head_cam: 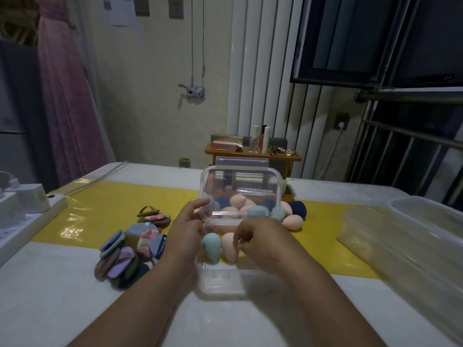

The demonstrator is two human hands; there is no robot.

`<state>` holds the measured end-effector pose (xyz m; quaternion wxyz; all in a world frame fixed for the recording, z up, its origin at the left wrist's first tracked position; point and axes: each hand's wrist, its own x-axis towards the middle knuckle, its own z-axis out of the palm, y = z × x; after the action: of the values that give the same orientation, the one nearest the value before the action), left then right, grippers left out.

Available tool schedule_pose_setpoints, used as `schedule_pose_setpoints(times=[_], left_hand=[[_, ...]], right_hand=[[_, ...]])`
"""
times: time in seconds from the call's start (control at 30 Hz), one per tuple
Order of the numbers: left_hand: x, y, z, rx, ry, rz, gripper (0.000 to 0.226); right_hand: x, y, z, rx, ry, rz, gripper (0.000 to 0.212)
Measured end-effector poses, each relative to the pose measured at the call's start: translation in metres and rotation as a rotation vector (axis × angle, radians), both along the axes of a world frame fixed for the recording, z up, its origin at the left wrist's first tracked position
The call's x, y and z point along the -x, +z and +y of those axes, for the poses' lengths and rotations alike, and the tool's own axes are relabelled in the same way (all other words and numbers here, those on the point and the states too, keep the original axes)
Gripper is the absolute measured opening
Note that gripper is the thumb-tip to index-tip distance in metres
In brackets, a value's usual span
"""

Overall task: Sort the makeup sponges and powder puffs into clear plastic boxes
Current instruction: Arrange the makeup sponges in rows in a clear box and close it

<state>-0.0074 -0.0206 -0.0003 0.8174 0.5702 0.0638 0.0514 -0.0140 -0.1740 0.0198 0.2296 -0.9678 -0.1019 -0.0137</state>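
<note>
A small clear box (220,284) stands in front of me with its hinged lid (240,186) raised upright. Inside the box lie a teal sponge (211,247) and a pink sponge (228,247) side by side. My left hand (186,229) grips the lid's left edge, index finger on its side and thumb near the hinge. My right hand (260,242) hovers over the box, its curled fingertips pinching the right side of the pink sponge. More pink, teal and navy sponges (293,221) sit behind the lid, partly seen through it. Powder puffs (127,254) lie heaped at the left.
Two more puffs (155,216) sit on the yellow mat (100,214) behind the heap. Larger clear boxes (400,246) stand at the right edge of the table. A white power strip (25,209) lies at the far left. A wooden shelf (253,152) with cosmetics stands behind the table.
</note>
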Motion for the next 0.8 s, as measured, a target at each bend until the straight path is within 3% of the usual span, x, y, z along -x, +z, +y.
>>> schedule_pose_setpoints(times=[0.3, 0.6, 0.8], left_hand=[[0.002, 0.001, 0.000, -0.012, 0.004, 0.002, 0.059], [-0.003, -0.004, 0.003, 0.008, 0.019, 0.012, 0.056], [-0.003, -0.003, 0.004, 0.001, 0.024, 0.014, 0.056]], right_hand=[[0.003, -0.002, 0.000, 0.016, 0.014, -0.008, 0.019], [-0.009, -0.003, -0.030, -0.304, -0.173, -0.276, 0.018], [-0.019, -0.009, -0.058, -0.413, -0.333, -0.315, 0.018]])
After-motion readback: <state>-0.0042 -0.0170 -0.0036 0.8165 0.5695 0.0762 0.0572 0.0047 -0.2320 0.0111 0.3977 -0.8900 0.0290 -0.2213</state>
